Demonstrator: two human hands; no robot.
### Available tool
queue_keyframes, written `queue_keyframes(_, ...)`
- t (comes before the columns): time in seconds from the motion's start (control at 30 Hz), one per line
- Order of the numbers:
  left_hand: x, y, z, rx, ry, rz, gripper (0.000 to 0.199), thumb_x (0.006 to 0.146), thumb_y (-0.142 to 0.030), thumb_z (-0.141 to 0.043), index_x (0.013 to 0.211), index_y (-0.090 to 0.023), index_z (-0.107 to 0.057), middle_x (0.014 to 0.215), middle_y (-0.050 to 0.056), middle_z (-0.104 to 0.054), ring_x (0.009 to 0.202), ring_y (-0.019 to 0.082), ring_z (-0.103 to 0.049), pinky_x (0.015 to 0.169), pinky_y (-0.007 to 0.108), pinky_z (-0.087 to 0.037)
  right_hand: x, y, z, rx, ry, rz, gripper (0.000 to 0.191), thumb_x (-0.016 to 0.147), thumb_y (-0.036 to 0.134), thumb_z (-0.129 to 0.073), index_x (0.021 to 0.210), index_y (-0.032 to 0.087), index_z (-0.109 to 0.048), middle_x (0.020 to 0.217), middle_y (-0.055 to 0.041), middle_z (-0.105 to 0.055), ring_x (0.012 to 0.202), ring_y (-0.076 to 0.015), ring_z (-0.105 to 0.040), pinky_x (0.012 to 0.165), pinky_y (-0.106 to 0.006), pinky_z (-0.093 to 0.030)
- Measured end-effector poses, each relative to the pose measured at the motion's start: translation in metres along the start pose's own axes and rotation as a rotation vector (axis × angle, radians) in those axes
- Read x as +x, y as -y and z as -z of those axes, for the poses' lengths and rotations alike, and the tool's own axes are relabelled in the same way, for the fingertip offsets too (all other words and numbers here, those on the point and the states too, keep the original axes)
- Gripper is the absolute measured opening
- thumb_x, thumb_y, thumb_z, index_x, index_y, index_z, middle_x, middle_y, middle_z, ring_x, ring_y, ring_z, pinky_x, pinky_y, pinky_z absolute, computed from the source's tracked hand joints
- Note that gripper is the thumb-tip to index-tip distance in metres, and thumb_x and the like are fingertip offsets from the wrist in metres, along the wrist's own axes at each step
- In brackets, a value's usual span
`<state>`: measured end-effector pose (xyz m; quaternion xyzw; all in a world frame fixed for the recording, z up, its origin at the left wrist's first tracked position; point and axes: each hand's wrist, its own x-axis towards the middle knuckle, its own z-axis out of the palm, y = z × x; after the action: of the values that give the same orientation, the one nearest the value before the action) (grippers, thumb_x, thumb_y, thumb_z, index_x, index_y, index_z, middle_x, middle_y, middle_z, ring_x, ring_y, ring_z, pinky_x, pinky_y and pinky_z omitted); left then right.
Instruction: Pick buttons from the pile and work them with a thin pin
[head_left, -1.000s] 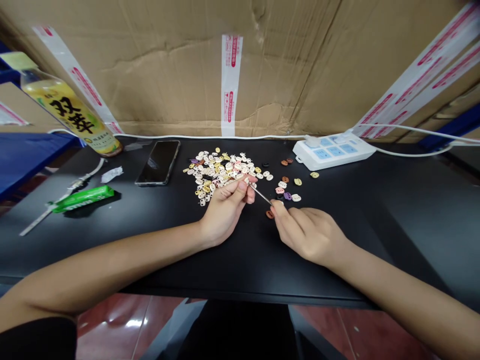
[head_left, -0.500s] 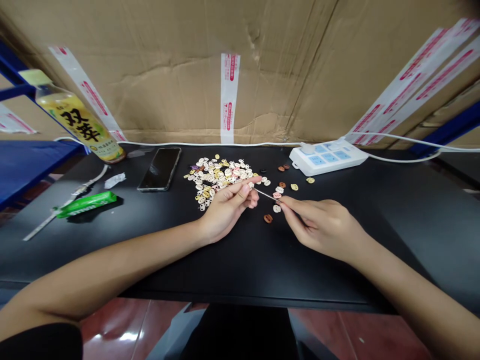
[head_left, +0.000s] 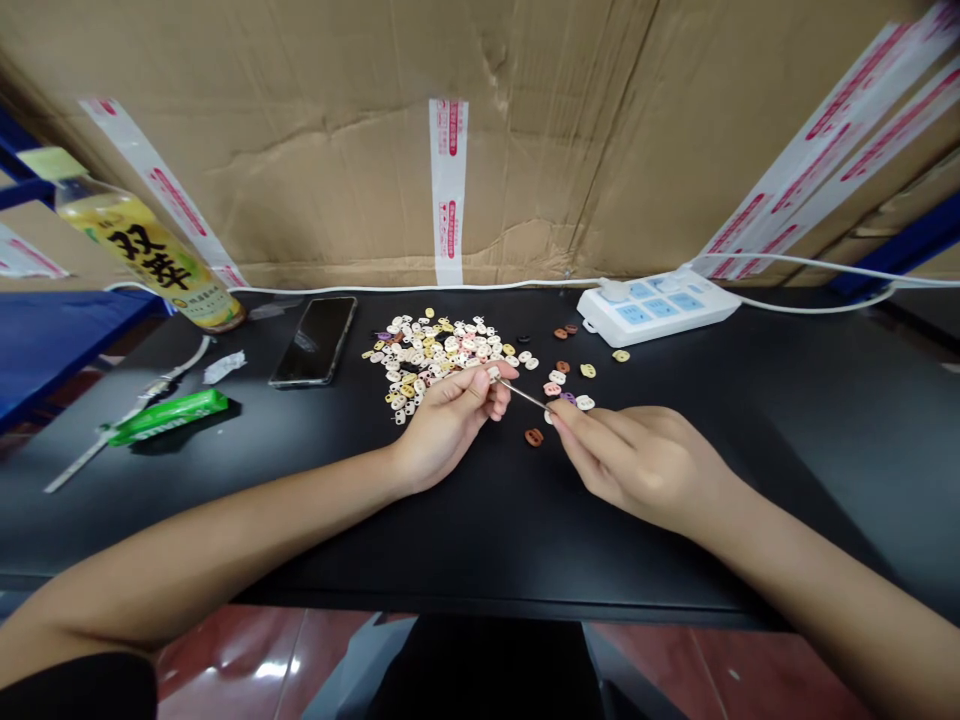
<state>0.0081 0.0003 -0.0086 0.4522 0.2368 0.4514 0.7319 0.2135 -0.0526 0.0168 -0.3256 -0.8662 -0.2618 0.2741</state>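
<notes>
Between the thumb and forefinger of my left hand [head_left: 461,410] is a small white button-like piece [head_left: 493,374]. My right hand [head_left: 637,460] is closed round a thin metal rod tool [head_left: 525,396], its tip at or very near the white piece; I cannot tell if it touches. Behind my left hand lies a pile of small button-like pieces [head_left: 420,350], mostly white and cream, some yellow, pink and black. Looser pieces lie between and beyond my hands, among them a brown piece [head_left: 533,437], a yellow piece [head_left: 588,371] and a purple piece [head_left: 568,398], partly hidden.
On the black table [head_left: 450,540], a phone [head_left: 313,341], a green packet [head_left: 171,416], a white strip [head_left: 82,460] and a drink bottle [head_left: 150,245] stand or lie to the left. A white power strip [head_left: 658,310] sits back right, before a cardboard wall [head_left: 337,130].
The view has shifted slightly. My right hand sits a little lower against the loose pieces, uncovering a purple and a white one. Both hands keep their hold, with the tool tip still by the white piece.
</notes>
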Motion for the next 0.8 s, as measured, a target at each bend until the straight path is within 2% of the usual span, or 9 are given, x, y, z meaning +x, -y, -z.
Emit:
queue_keyframes(0.17, -0.004, 0.004, -0.002, 0.029, -0.087, -0.085, 0.022, 0.091, -0.029, -0.057, 0.093, -0.012, -0.071, 0.075, 0.003, -0.054, 0.069, 0.01, -0.044, 0.072, 0.025, -0.037, -0.001, 0.014, -0.009, -0.098, 0.007, 0.025, 0.019, 0.084, 0.004, -0.06, 0.102, 0.001, -0.065, 0.056, 0.0003, -0.056, 0.044, -0.0122, -0.05, 0.043, -0.03, -0.04)
queue_keyframes(0.27, -0.006, 0.005, -0.004, -0.014, -0.134, -0.081, 0.022, 0.092, -0.027, -0.056, 0.092, -0.012, -0.071, 0.073, 0.002, -0.054, 0.069, 0.01, -0.044, 0.072, 0.024, -0.038, -0.003, 0.023, -0.017, -0.192, 0.005, 0.062, 0.024, 0.081, 0.002, -0.061, 0.104, -0.002, -0.064, 0.055, 0.0011, -0.052, 0.043, -0.0117, -0.046, 0.043, -0.029, -0.039)
queue_keyframes(0.43, -0.006, 0.003, -0.006, -0.057, -0.191, -0.046, 0.024, 0.094, -0.023, -0.051, 0.089, -0.011, -0.071, 0.072, 0.003, -0.054, 0.068, 0.01, -0.045, 0.072, 0.023, -0.038, 0.001, 0.031, -0.021, -0.335, -0.008, 0.143, 0.02, 0.082, 0.0, -0.059, 0.1, -0.002, -0.067, 0.052, 0.0012, -0.05, 0.042, -0.0103, -0.045, 0.04, -0.026, -0.038)
queue_keyframes(0.6, -0.007, 0.002, -0.007, -0.09, -0.215, -0.031, 0.022, 0.094, -0.021, -0.051, 0.09, -0.01, -0.069, 0.072, 0.002, -0.053, 0.069, 0.01, -0.044, 0.072, 0.022, -0.038, 0.004, 0.034, -0.021, -0.388, 0.0, 0.183, 0.022, 0.08, 0.001, -0.063, 0.101, -0.006, -0.068, 0.051, 0.0013, -0.047, 0.04, -0.0093, -0.043, 0.038, -0.026, -0.038)
queue_keyframes(0.8, -0.011, 0.004, -0.009, -0.144, -0.253, -0.036, 0.017, 0.092, -0.021, -0.055, 0.088, -0.011, -0.068, 0.071, 0.001, -0.049, 0.068, 0.01, -0.042, 0.072, 0.022, -0.039, 0.004, 0.037, -0.023, -0.351, -0.05, 0.161, 0.024, 0.081, -0.002, -0.058, 0.103, -0.001, -0.068, 0.05, 0.002, -0.047, 0.039, -0.0091, -0.043, 0.036, -0.024, -0.036)
